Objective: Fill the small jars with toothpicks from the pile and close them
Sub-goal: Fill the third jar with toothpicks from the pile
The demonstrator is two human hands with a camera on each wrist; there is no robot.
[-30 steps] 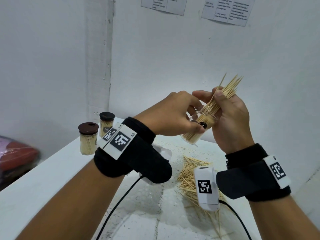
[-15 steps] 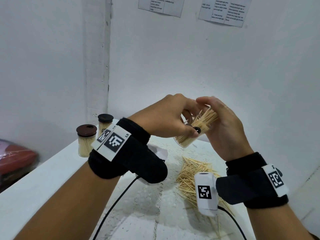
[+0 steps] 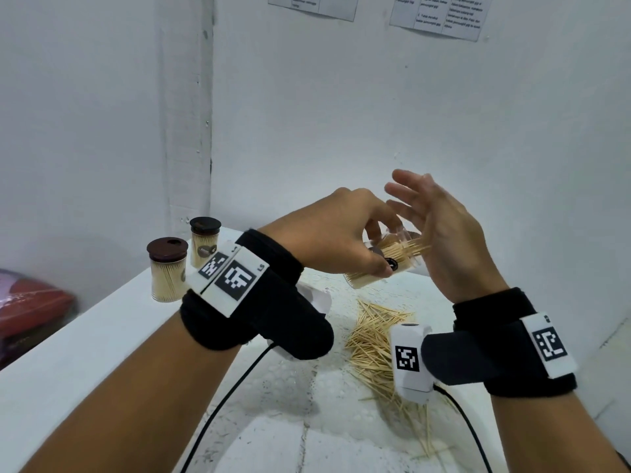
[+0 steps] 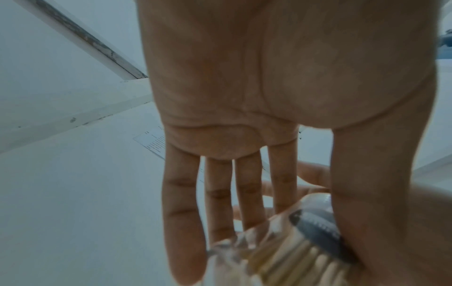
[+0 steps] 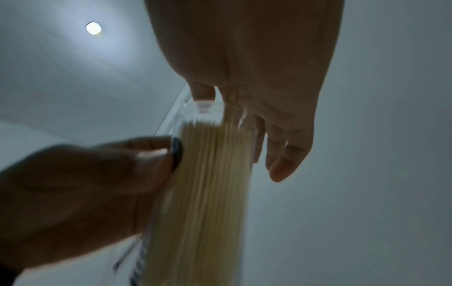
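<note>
While my left hand [image 3: 336, 233] grips the clear jar [image 3: 382, 266] in the air above the table [image 3: 85, 353], thumb on the near side over the dark label and fingers wrapped round the far side, I've got it tipped so its open mouth points toward three o'clock. The jar sits at the centre of my head view, packed with toothpicks [image 3: 401, 252], and a few tips poke out past the rim. My right hand [image 3: 444, 240] is flat and spread, fingers straight and fanned up toward twelve o'clock, holding nothing, with the palm facing the jar's mouth right at those tips. From the right wrist camera the jar [image 5: 208, 174] stands just in front of my palm, the sticks running lengthwise inside it, and my left thumb [image 5: 137, 156] presses its side. From the left wrist camera I see the jar [image 4: 281, 249] low at five o'clock, though it's blurred there.

Down at six o'clock from the jar, the loose pile [image 3: 375, 343] lies scattered on the white table. Over at nine o'clock two filled jars stand upright with brown lids on: the nearer one [image 3: 167, 271] and the farther one [image 3: 204, 240], near each other by the wall corner.
</note>
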